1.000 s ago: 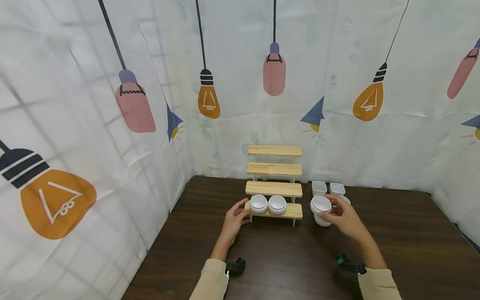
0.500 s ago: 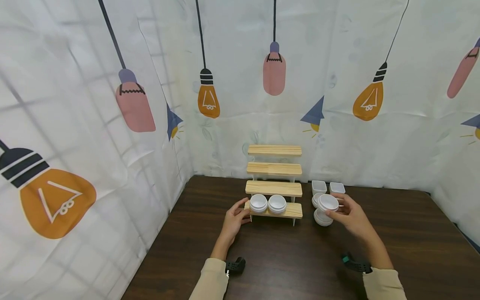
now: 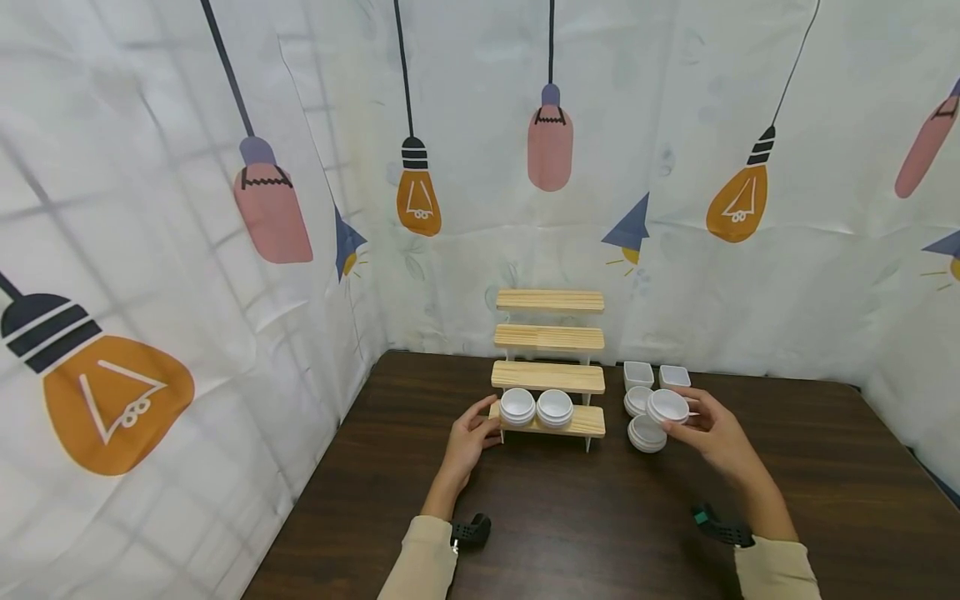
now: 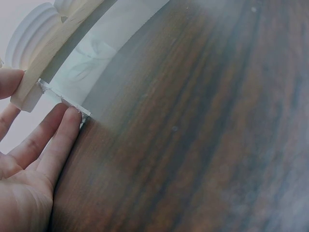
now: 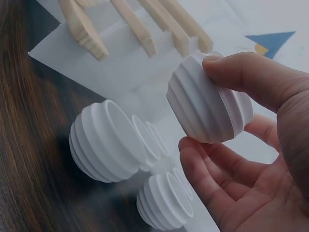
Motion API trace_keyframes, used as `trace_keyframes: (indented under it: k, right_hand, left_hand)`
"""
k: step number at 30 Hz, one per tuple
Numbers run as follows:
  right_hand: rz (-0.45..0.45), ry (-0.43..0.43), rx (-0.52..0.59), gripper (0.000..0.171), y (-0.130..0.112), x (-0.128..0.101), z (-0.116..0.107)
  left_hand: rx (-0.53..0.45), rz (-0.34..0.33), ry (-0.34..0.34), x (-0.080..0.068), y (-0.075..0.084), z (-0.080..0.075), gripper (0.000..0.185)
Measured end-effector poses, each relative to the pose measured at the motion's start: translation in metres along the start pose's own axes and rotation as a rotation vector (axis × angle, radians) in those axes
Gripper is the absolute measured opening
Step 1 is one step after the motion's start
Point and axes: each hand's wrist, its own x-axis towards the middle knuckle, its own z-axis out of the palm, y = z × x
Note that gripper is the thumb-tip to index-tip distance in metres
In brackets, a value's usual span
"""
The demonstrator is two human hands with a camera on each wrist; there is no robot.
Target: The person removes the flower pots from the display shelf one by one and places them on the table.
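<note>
The white fabric backdrop (image 3: 480, 267) carries printed pictures: orange bulbs with striped black caps, pink rounded lamps with purple tops, and blue shaded lamps with yellow glows. Each black wrist device is too small to read; a teal patch shows on the right device (image 3: 718, 527), while the left device (image 3: 472, 533) sits just past a cream sleeve (image 3: 422, 557).

The dark brown wood-grain table (image 3: 555, 517) meets the backdrop along its far edge, and its left edge slants down past the left arm. Broad stretches of tabletop run in front of both groups of things and out to the right edge. A narrower strip of tabletop separates the pale wooden four-step stand with clear plastic sides (image 3: 547, 377) from the containers on its right.

The left hand (image 3: 463, 446) grips the left end of the lowest step, two fingertips touching the clear side in the left wrist view. On that step stand two ribbed white round bowls (image 3: 555, 408) side by side, with pale wood showing at its right end.

The right hand (image 3: 716, 433) is clamped on a ribbed white round bowl with a wide rim (image 3: 667, 407), thumb on one side and fingers on the other. This bowl is held above the table, by three similar table bowls (image 5: 108, 142) and two white square containers (image 3: 637, 373) near the backdrop.
</note>
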Motion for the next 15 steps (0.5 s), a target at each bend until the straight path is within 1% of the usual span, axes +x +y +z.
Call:
trace_keyframes:
  k: [3,12,15]
  right_hand:
    - [0.02,-0.001,-0.009,0.061,0.002,0.0,-0.004]
    - [0.08,-0.026,-0.086,0.062,0.007,-0.001,-0.011]
    - [0.082,-0.029,-0.097,0.061,0.01,-0.002,-0.013]
  left_hand:
    - [0.005,0.007,0.011,0.001,-0.003,0.0,0.048]
    - [0.008,0.009,0.018,0.001,-0.004,0.001,0.047]
    - [0.011,0.014,0.017,0.002,-0.005,0.001,0.047]
